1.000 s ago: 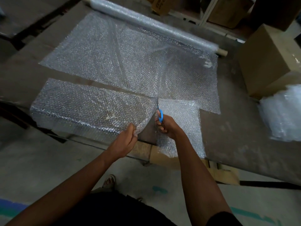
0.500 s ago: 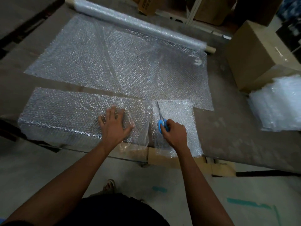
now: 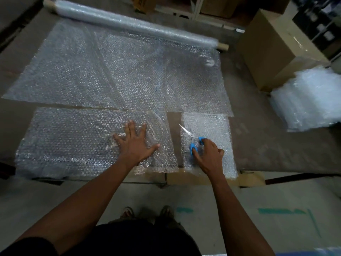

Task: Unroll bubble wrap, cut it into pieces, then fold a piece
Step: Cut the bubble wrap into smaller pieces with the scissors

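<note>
Fingers spread, the left hand [image 3: 135,145] presses flat on the large cut piece [image 3: 77,143] at the table's [image 3: 267,145] near edge; the right hand [image 3: 209,154] grips blue-handled scissors [image 3: 191,139] over the small piece [image 3: 212,133].

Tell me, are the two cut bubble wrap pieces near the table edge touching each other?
Apart. The head view shows a bare strip of table between the wide left piece and the small right piece.

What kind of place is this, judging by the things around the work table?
Probably a packing or warehouse area: a long bubble wrap roll lies on the table, cardboard boxes stand at the right, and a stack of cut bubble wrap pieces waits beside them.
</note>
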